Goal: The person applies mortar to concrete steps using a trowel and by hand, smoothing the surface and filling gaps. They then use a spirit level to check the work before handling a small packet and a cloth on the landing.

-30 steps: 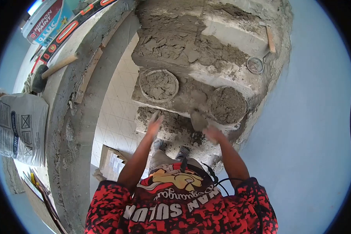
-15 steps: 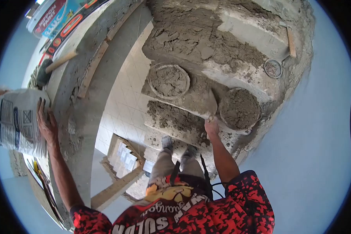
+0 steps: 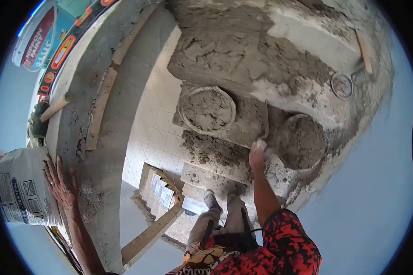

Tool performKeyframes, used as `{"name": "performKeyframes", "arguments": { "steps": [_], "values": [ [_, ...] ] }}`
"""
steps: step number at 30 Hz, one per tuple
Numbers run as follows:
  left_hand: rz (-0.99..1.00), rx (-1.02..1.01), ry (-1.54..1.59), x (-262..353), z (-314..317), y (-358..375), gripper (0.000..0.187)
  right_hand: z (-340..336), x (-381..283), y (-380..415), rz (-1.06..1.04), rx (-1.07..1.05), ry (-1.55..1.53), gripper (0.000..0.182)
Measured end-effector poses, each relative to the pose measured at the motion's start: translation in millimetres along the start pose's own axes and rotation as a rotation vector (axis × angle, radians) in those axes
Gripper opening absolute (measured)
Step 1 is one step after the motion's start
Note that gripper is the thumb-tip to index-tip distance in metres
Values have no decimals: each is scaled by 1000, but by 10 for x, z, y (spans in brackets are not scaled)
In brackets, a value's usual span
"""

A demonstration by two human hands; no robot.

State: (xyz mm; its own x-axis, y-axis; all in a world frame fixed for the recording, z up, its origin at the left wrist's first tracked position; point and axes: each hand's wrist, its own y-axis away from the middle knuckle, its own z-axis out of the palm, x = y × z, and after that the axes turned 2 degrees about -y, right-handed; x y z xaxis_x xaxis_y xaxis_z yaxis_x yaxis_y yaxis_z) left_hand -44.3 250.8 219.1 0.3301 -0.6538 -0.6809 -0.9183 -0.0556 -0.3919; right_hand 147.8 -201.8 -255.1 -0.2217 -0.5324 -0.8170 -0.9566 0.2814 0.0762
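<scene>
My left hand (image 3: 62, 185) rests with its fingers spread, palm down, at the edge of a white printed bag (image 3: 18, 201) on the concrete ledge (image 3: 94, 169). In my right hand (image 3: 258, 153) is a trowel (image 3: 266, 120), its handle gripped in a closed fist. The blade stands nearly edge-on to my view, between two buckets. Wet mortar fills the right bucket (image 3: 303, 142), just beside the hand, and the left bucket (image 3: 207, 109) on the same step. More mortar (image 3: 234, 46) is spread over the step above.
A mallet (image 3: 41, 119), a red-and-black spirit level (image 3: 62, 52) and a paint bucket (image 3: 39, 39) are on the ledge at left. A wooden-handled tool (image 3: 363, 50) and a small round container (image 3: 342, 85) sit upper right. Mortar crumbs (image 3: 211, 149) cover a lower step.
The trowel has turned from its broad face to nearly edge-on, still in my right hand. My left hand's fingers have spread wider. The whole view has shifted with my head.
</scene>
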Motion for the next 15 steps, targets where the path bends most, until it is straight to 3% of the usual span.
{"name": "performKeyframes", "arguments": {
  "steps": [1,6,7,8,10,11,12,14,15],
  "values": [
    [-18,0,-14,-5,2,-14,52,27,-49,41,-18,-8,-11,43],
    [-16,-14,-11,16,7,7,56,-11,43,-49,388,-489,295,43],
    [-39,-6,-8,38,66,-23,56,85,166,62,245,-250,257,43],
    [-30,-3,-5,34,89,-46,56,102,175,11,228,-253,254,43],
    [-25,-20,-15,10,23,-5,56,-28,376,-36,73,-483,561,46],
    [-21,-17,15,26,6,-22,55,22,609,4,-78,-337,473,43],
    [-17,-13,44,26,1,-36,55,38,477,-8,-98,-344,461,43],
    [-61,-41,9,18,12,-50,54,-64,140,-122,177,-180,255,38],
    [-45,-27,40,37,-18,-73,53,-160,-36,-169,233,-359,452,35]
  ]
}}
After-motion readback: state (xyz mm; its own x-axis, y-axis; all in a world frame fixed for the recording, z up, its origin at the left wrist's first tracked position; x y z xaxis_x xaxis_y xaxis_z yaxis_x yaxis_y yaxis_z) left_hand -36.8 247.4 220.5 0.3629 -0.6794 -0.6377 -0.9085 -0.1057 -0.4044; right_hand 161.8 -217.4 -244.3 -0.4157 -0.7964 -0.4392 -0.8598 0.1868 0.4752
